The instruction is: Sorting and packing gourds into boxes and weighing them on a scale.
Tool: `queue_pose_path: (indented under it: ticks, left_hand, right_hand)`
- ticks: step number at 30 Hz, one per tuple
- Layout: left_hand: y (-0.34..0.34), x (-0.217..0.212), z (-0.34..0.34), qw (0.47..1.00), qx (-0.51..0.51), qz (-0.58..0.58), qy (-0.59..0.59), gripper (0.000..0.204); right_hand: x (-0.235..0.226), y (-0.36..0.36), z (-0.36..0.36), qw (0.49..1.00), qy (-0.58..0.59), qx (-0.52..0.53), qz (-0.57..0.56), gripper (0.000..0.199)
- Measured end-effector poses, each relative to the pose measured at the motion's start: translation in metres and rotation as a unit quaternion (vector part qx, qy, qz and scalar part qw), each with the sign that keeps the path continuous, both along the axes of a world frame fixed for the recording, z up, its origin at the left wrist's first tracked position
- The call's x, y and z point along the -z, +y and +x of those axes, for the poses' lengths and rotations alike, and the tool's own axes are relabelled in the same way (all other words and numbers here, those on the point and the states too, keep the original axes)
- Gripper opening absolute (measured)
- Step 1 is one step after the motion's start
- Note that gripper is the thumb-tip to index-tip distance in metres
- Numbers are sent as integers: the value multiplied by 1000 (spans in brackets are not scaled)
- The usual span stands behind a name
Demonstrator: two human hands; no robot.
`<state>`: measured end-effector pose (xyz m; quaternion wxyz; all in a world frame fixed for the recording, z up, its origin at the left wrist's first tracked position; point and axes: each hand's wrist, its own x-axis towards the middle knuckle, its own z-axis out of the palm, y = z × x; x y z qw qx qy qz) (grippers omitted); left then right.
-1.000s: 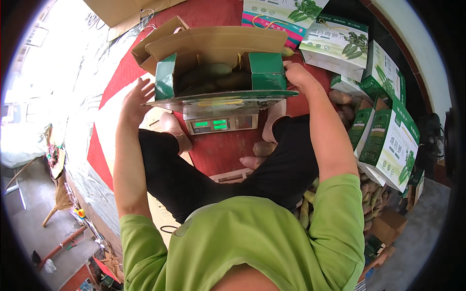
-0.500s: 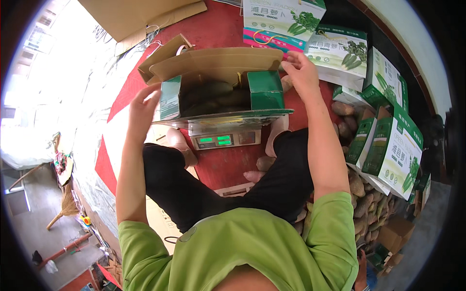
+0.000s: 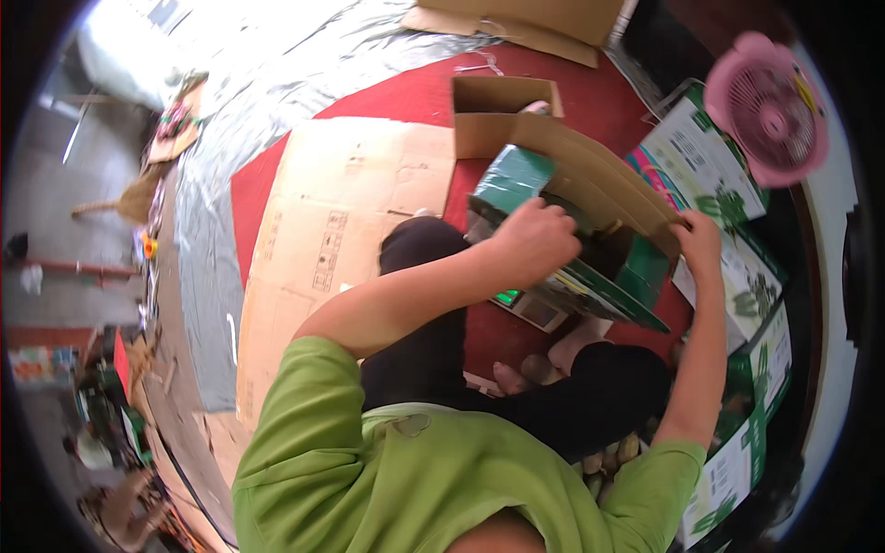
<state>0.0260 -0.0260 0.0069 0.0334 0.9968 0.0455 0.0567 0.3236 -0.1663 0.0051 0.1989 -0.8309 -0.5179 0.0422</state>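
Note:
An open cardboard box (image 3: pixel 585 147), brown inside and green outside, stands on a digital scale (image 3: pixel 536 311) with a lit green display. Its green end flaps stick up and the long far flap leans outward. My left hand (image 3: pixel 535 241) is over the opening near the left end flap, its fingers curled; whatever they hold is hidden. At the right end, my right hand (image 3: pixel 699 241) pinches the corner of the far flap. The box's inside is dark, so its contents cannot be made out here.
A flattened cardboard sheet (image 3: pixel 359 194) lies left on the red mat (image 3: pixel 387 101). Beyond the box sits a smaller open carton (image 3: pixel 502 94). Green-and-white gift boxes (image 3: pixel 751 276) line the right side, beside a pink fan (image 3: pixel 772 111). Several radishes (image 3: pixel 613 454) lie by my right leg.
The view has turned, so the box appears farther right and tilted. My left hand has gone from the left end flap to above the opening. My right hand has closed on the far flap.

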Motion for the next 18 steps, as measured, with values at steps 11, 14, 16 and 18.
queue_pose_path:
  ticks: [11, 14, 16, 18]
  left_hand:
    - [58, -10, -58, 993, -54, -14, -101, 5]
    - [85, -9, -91, 985, -89, -37, -146, 5]
    - [93, -12, -114, 978, -105, -42, -174, 6]
    - [98, -21, -136, 972, -143, -5, -186, 5]
  right_hand:
    - [-59, 76, -52, 992, -120, -42, -9, 17]
    - [-90, 120, -91, 983, -154, -97, -2, 16]
    - [-104, 144, -116, 980, -162, -114, -13, 16]
    - [-113, 163, -135, 971, -181, -154, -1, 16]
